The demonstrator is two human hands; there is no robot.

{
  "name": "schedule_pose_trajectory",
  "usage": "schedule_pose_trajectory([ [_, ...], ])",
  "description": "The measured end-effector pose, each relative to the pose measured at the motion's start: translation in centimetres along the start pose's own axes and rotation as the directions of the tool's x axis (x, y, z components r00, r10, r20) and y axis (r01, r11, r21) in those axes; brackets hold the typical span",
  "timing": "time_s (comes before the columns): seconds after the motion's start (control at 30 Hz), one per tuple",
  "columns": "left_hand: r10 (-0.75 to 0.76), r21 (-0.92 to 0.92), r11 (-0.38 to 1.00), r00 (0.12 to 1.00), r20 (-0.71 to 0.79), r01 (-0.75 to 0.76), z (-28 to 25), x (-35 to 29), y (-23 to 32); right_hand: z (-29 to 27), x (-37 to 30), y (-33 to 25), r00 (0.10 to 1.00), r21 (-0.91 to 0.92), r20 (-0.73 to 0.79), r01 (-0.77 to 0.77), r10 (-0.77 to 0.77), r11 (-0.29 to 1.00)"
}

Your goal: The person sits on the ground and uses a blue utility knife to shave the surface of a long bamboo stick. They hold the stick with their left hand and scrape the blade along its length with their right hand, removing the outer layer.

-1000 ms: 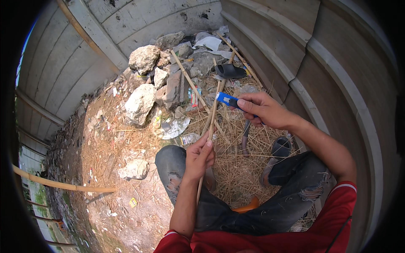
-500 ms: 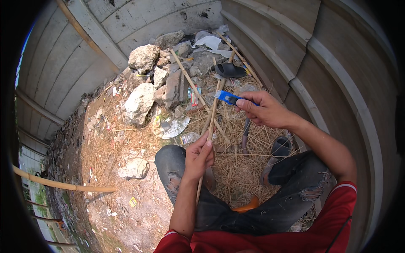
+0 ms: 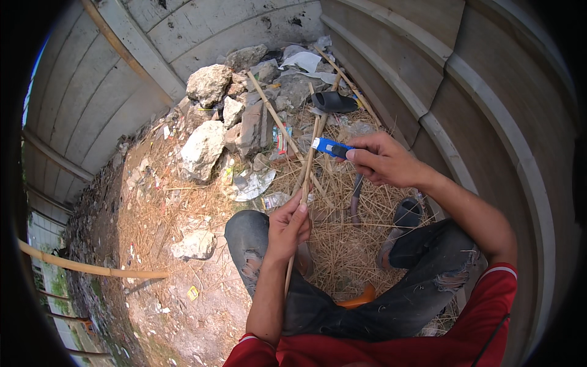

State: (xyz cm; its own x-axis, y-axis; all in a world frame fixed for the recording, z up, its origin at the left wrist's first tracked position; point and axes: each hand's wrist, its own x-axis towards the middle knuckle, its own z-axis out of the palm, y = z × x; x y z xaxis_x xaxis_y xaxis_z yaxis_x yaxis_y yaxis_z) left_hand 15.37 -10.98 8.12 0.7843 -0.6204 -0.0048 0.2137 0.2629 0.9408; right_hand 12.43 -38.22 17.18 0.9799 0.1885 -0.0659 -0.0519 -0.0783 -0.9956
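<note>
My left hand [image 3: 290, 226] is closed round a thin bamboo stick [image 3: 309, 164] that runs from my lap up and away from me. In my right hand [image 3: 380, 160] is a blue utility knife [image 3: 330, 148], gripped between thumb and fingers. The knife's front end points left and meets the stick a little beyond my left hand; whether the blade bites into it is too small to tell. Behind the stick's far end lies a black slipper [image 3: 333, 102]. Straw-like shavings [image 3: 342, 244] cover the ground between my legs.
Rocks [image 3: 203, 150] and rubble are heaped ahead, with another bamboo stick [image 3: 269, 109] leaning there. A corrugated wall [image 3: 489, 116] rises close on my right. A curved-handled tool [image 3: 355, 205] lies on the straw, and an orange object [image 3: 359, 297] sits beneath my legs.
The right hand and the utility knife have shifted slightly down along the bamboo stick, toward me. My left hand keeps its hold in the same place.
</note>
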Motion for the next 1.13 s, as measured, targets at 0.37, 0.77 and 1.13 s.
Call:
schedule_pose_trajectory([
  [0.37,-0.028,0.003,1.0,0.999,0.039,0.028,0.1,-0.1,0.4,0.9,-0.4,-0.8,0.992,-0.386,0.125,0.068,-0.021,0.92],
  [0.77,-0.017,-0.005,1.0,1.0,-0.002,0.017,0.2,0.1,-0.1,3.3,-0.4,-0.3,0.984,-0.648,0.099,0.176,-0.147,0.741],
  [1.13,-0.033,-0.017,0.999,0.999,0.024,0.034,-0.1,-0.1,0.3,4.2,-0.7,-0.5,0.979,-0.796,0.026,0.144,-0.203,0.588],
])
